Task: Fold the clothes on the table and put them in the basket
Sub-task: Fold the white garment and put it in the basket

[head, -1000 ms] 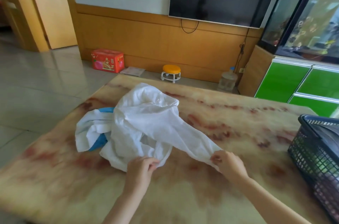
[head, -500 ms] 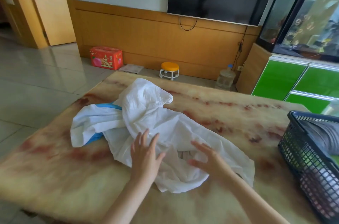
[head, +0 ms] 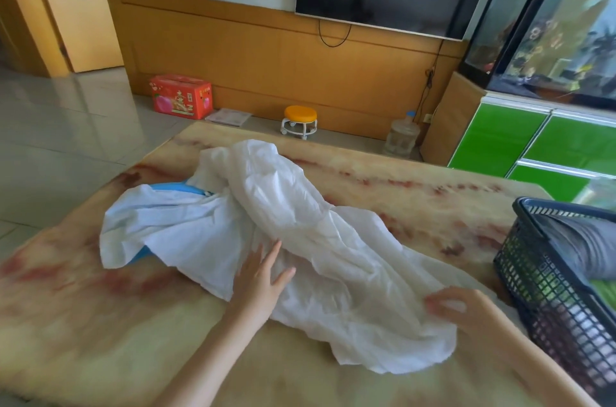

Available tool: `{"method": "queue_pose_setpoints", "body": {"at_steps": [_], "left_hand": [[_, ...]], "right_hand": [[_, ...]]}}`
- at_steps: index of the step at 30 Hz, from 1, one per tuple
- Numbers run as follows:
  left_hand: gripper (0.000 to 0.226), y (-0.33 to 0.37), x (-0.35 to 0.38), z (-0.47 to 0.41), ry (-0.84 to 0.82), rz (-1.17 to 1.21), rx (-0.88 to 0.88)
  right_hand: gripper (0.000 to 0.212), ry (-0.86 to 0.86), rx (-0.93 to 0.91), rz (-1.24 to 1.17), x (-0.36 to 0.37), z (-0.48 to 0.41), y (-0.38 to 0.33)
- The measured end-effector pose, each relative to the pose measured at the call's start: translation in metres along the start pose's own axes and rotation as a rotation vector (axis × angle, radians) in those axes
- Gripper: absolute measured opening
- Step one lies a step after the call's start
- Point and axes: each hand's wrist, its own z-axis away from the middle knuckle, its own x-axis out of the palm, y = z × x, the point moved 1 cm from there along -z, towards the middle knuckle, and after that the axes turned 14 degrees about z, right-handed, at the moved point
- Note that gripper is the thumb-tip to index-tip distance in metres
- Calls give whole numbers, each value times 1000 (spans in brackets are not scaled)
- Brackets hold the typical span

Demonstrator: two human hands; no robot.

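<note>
My left hand point(head: 260, 276) lies flat on the white cloth point(head: 300, 223), my right hand point(head: 460, 306) pinches its edge; I'm spreading it and think folding comes next.

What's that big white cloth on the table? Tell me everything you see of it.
The white cloth is thin, wrinkled fabric, unfolded, lying in a long crumpled heap slanting across the marbled table. Blue fabric peeks out beneath its far left part. The left hand lies flat on it; the right hand touches its near right edge.
</note>
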Motion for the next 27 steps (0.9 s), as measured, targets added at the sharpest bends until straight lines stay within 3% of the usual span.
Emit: {"method": "queue_pose_setpoints", "body": {"at_steps": [4, 8, 10, 12, 14, 15, 18, 22, 24, 27], "left_hand": [[66, 11, 21, -6, -117, -112, 28], [79, 6, 30, 0, -287, -331, -7], [96, -2, 31, 8, -321, -476, 23], [101, -6, 29, 16, -297, -530, 54], [111, -4, 24, 21, -315, -494, 55], [110, -3, 22, 25, -345, -435, 32], [55, 5, 26, 36, -444, -171, -27], [28, 23, 35, 49, -531, -187, 75], [25, 29, 31, 43, -415, -148, 86], [24, 26, 15, 24, -110, -30, 113]], "right_hand": [[31, 158, -8, -125, 5, -16, -27], [65, 77, 6, 39, 33, -48, -49], [56, -5, 27, 88, 49, -62, -51], [19, -4, 64, 100, 55, -69, -49], [29, 112, 127, 58, 44, -75, -44], [34, 192, 179, 4, 34, -78, -41], [40, 399, 280, -84, -4, -87, -31], [43, 196, 243, -117, -21, -90, -27], [36, 162, 245, -53, -18, -89, -25], [31, 295, 268, -96, -16, -90, -23]]}}
